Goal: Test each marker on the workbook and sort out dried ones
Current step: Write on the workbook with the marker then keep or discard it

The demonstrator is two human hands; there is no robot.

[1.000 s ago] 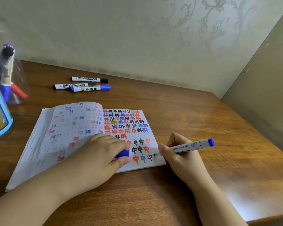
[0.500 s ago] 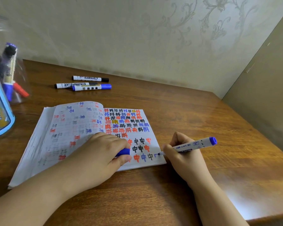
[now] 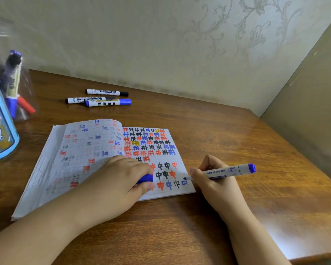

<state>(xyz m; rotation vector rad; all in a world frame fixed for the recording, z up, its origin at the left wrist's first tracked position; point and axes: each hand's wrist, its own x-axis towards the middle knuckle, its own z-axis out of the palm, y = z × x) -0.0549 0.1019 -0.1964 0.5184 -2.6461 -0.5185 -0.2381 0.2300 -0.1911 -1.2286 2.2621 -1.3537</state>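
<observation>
At a brown wooden desk (image 3: pixel 208 134), my right hand (image 3: pixel 216 186) grips a white-barrelled blue marker (image 3: pixel 224 172), its tip at the near right corner of the open grid-ruled workbook (image 3: pixel 96 150), where a small blue box is drawn. My left hand (image 3: pixel 118 184) pins the page, fingers curled round the marker's blue cap (image 3: pixel 145 178). The ink looks good; next, I judge, finish the character, recap, and sort. Three tested markers (image 3: pixel 103 97) lie far left.
</observation>
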